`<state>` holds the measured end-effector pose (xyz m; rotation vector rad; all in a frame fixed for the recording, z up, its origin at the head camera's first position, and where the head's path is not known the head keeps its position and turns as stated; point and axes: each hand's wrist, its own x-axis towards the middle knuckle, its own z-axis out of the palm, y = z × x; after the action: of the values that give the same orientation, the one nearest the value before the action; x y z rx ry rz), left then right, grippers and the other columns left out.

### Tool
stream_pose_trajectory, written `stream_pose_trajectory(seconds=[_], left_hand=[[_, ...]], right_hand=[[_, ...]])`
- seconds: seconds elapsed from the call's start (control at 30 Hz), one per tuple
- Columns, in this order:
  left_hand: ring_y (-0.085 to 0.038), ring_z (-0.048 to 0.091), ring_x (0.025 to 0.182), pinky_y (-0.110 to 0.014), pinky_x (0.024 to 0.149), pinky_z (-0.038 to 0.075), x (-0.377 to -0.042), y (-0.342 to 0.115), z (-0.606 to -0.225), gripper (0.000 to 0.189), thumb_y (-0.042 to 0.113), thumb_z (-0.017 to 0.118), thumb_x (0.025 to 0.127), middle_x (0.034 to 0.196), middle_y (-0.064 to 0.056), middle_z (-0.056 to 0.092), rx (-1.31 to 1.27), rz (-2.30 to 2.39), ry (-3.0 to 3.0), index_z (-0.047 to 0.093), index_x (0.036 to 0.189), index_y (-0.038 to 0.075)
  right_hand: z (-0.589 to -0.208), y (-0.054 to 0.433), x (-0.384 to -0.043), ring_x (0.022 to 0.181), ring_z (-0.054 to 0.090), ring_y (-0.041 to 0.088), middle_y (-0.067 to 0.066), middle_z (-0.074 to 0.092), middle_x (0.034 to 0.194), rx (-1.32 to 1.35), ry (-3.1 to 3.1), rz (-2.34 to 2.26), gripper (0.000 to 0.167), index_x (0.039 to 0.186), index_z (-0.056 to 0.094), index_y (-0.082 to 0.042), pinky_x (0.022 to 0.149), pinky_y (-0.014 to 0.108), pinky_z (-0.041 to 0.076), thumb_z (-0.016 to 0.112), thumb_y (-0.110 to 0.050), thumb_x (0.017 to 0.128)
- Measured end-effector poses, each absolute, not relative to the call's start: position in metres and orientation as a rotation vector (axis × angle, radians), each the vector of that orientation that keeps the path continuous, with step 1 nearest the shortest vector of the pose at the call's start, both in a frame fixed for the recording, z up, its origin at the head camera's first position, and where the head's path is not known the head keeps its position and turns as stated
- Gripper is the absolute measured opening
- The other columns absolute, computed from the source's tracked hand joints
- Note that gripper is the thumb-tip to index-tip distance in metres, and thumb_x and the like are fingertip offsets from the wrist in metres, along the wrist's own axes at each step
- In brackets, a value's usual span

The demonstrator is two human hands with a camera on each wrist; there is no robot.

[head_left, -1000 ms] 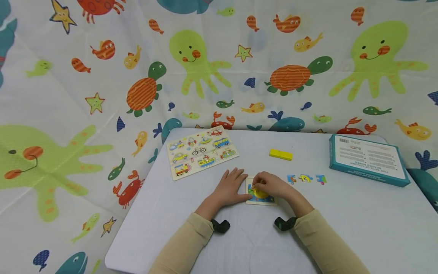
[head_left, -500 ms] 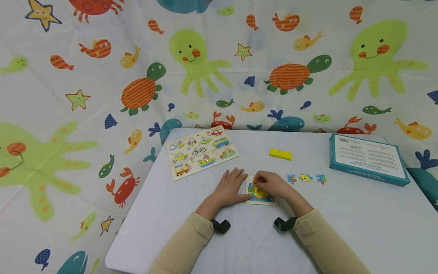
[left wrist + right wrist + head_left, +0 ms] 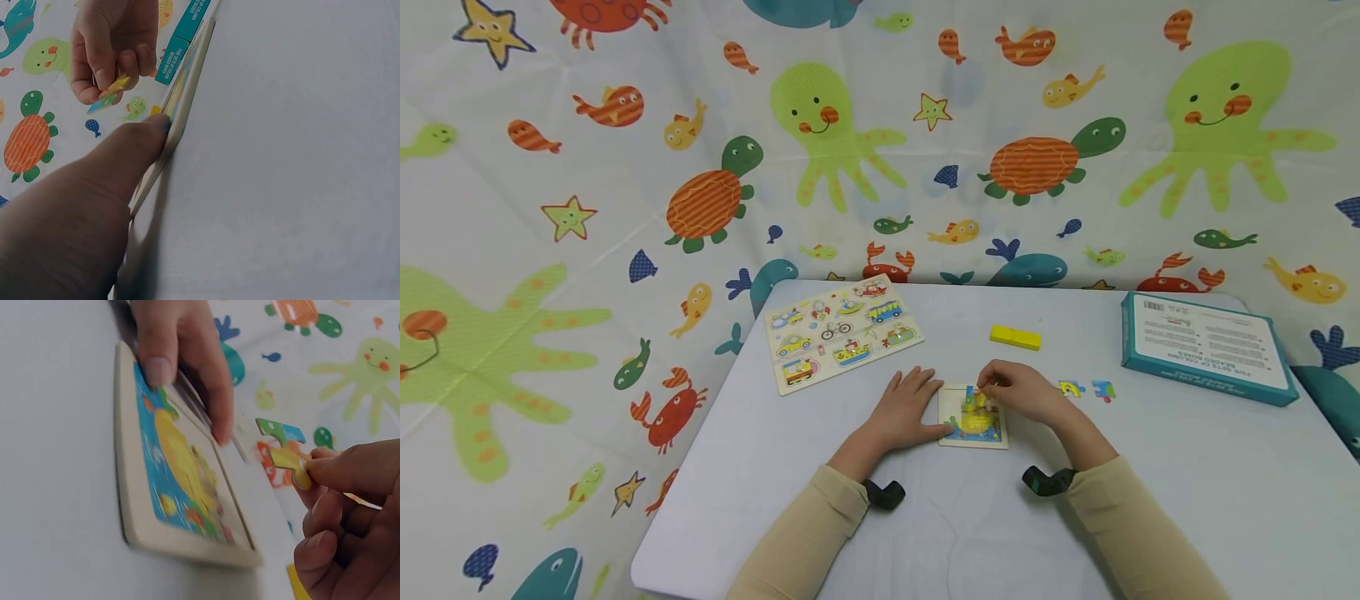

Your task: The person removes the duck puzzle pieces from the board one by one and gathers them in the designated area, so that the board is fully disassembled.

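My left hand [image 3: 904, 412] lies flat on the table, its thumb on the left edge of a small wooden puzzle board [image 3: 128, 456]. Fingers and thumb of my right hand [image 3: 1021, 390] pinch a jigsaw piece [image 3: 284, 456] coloured green, blue, yellow and orange, raised over the board's upper right. In the left wrist view, that hand holds the piece tilted and away from the board. A yellow picture on blue fills the lower part of the board; bare wood shows above it. Two loose jigsaw pieces [image 3: 1070, 389] lie just right of my right hand.
A larger wooden vehicle puzzle [image 3: 842, 333] lies at the back left. Behind the hands sits a yellow bar-shaped box [image 3: 1015, 337], and a flat teal box [image 3: 1210, 350] lies at the right. A sea-animal curtain [image 3: 880, 167] hangs behind the table.
My right hand has moved from the picture up and right, with the piece now showing in its fingers. The leftmost loose piece no longer shows. The left hand has stayed put.
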<state>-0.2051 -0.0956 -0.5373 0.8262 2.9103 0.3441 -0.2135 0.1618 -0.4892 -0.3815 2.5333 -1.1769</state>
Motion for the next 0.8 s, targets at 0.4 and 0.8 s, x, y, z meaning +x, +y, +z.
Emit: stream_pose_trajectory(seconds=[0.4, 0.8], left_hand=[[-0.023, 0.018, 0.154, -0.050, 0.125, 0.011, -0.204, -0.096, -0.535, 0.087, 0.077, 0.053, 0.084, 0.162, 0.001, 0.029, 0.817, 0.343, 2.905, 0.039, 0.151, 0.023], [-0.022, 0.017, 0.154, -0.049, 0.125, 0.010, -0.203, -0.096, -0.534, 0.088, 0.077, 0.051, 0.084, 0.162, 0.001, 0.028, 0.822, 0.341, 2.893, 0.038, 0.152, 0.023]], right_hand=[[-0.477, 0.228, -0.207, 0.086, 0.055, 0.022, 0.006, 0.064, 0.097, -0.330, 2.553, -1.156, 0.015, 0.105, 0.063, -0.014, 0.072, 0.031, 0.049, 0.063, -0.026, 0.097], [-0.493, 0.263, -0.203, 0.089, 0.053, 0.022, 0.005, 0.063, 0.096, -0.216, 2.501, -1.106, 0.016, 0.105, 0.065, -0.013, 0.071, 0.030, 0.047, 0.063, -0.026, 0.096]])
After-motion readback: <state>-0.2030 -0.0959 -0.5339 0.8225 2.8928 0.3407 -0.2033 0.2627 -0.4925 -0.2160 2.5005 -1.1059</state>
